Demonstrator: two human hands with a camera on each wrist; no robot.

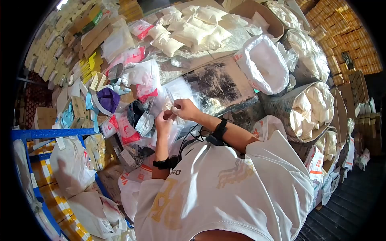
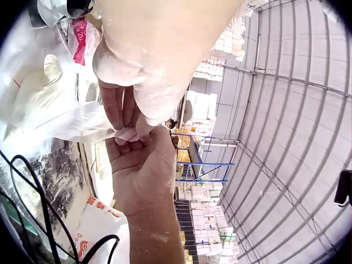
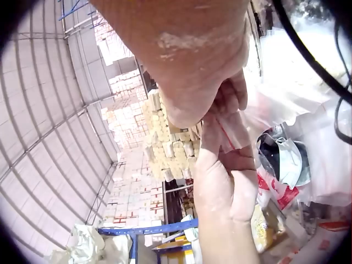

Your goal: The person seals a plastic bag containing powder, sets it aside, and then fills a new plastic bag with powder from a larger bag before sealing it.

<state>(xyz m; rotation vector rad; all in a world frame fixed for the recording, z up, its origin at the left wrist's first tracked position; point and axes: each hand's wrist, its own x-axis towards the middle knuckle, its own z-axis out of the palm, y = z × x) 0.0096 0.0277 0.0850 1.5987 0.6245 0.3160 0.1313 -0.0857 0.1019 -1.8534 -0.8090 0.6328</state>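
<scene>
Both hands meet at the top edge of a clear plastic bag [image 2: 82, 124] that holds something cream-coloured. The left hand [image 1: 164, 120] pinches the bag's edge from the left side; the right hand [image 1: 185, 109] pinches it close beside, fingertips nearly touching. In the right wrist view a red line runs along the plastic [image 3: 226, 132] between the fingers of the left hand [image 3: 225, 187] and the right hand [image 3: 228, 96]. A stack of flat clear bags [image 1: 177, 90] lies just beyond the hands.
Filled cream pouches [image 1: 197, 30] are piled at the back, with a metal scoop [image 1: 179, 61] in front. A dusty dark board [image 1: 219, 84] and a white-lined open bag [image 1: 265, 64] stand to the right. Pink-and-white packets [image 1: 128, 130], a purple-lined bag [image 1: 107, 100] and black cables [image 2: 41, 192] are nearby.
</scene>
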